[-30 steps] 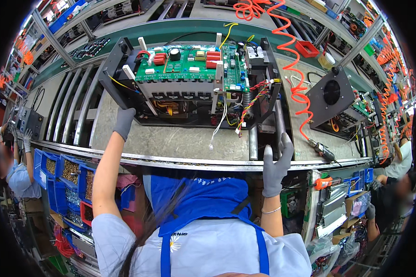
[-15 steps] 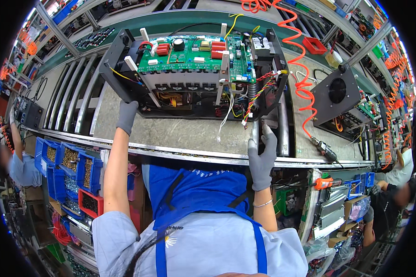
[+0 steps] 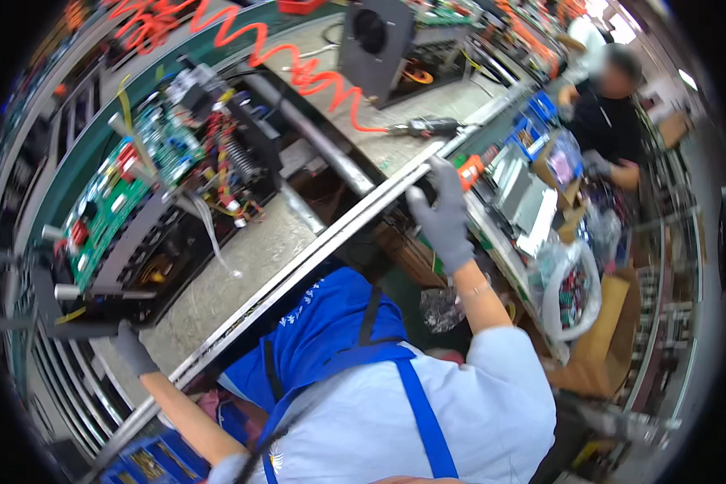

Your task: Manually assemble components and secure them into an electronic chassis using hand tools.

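Note:
A black metal chassis [image 3: 47,300] with a green circuit board [image 3: 109,242] and bundled wires [image 3: 226,189] rests on the grey board of the line, at left. My gloved left hand [image 3: 135,352] grips its near-left corner; the fingertips are partly hidden there. Over the metal edge rail [image 3: 351,216], to the right of the chassis, my gloved right hand [image 3: 445,216] is open, fingers apart, with nothing in it. Beyond that hand lies a power screwdriver [image 3: 425,127] on a coiled orange hose [image 3: 298,77].
Farther along stands a second black chassis [image 3: 353,56] with a round fan opening. Steel rollers [image 3: 319,141] span the gap between. An orange-handled tool [image 3: 470,171], metal plates [image 3: 512,198] and plastic bags [image 3: 579,323] lie at right. A co-worker [image 3: 609,121] is at the far right.
The view has swung toward the right, so the chassis now appears at left and tilted. My right hand has moved right along the rail, away from the chassis; my left stays at its corner.

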`<state>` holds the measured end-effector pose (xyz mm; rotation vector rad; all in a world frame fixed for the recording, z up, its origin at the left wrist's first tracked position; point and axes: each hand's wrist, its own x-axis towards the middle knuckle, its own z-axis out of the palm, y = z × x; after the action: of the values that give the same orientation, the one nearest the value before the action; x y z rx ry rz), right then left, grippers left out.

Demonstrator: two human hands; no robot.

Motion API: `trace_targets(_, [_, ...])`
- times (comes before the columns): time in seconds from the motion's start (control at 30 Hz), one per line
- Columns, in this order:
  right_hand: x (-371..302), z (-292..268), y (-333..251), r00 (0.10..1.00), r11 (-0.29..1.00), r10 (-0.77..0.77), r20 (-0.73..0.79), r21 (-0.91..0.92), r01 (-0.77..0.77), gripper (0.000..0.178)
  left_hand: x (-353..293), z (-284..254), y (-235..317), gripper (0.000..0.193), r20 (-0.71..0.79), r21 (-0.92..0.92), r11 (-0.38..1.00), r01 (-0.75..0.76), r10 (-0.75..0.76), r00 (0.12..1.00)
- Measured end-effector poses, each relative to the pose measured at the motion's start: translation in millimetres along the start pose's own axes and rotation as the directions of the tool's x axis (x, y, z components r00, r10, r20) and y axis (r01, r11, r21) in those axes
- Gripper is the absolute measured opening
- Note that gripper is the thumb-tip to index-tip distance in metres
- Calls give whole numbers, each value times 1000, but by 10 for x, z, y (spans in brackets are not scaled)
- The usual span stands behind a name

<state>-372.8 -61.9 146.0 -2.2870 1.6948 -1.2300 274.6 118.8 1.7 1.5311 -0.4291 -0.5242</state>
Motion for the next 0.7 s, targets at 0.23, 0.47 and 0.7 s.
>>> trace_targets(0.23, [-306,563,-498,961,957,135,241,220,-189,43,-1359,-119,553,58,-185,450,874,-181,290,939])
trace_targets(0.47, [-333,1310,-1632,799,680,-398,450,729,-72,40,-3640,-1508,1522,60,-400,876,174,451,784,475])
trace_targets(0.7, [-448,1343,-2192,624,555,-614,484,827,-96,34,-6589,-2208,772,54,-832,-191,451,872,396,-387])
